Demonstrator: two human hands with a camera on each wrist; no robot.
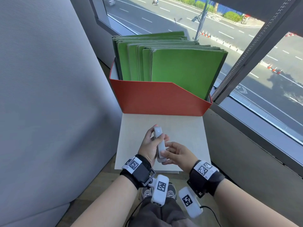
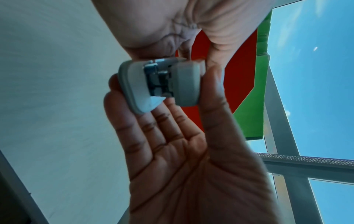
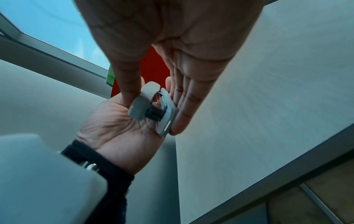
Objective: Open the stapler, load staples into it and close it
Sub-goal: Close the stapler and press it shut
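A grey stapler point(image 1: 158, 143) is held in the air over a small light table point(image 1: 185, 128), its length pointing away from me. My left hand point(image 1: 154, 140) grips its far half, thumb on one side and fingers on the other. My right hand point(image 1: 165, 154) pinches the near end between thumb and fingers. In the left wrist view the stapler point(image 2: 159, 81) shows its rear end, with metal hinge parts between the two grey halves. In the right wrist view the stapler point(image 3: 153, 107) sits between the right thumb and the straight fingers point(image 3: 182, 109).
A red file box point(image 1: 157, 99) full of green folders point(image 1: 180, 66) stands at the table's far edge. A grey padded wall rises on the left. A window sill point(image 1: 255, 128) and window run along the right. My legs and shoes are below the table's near edge.
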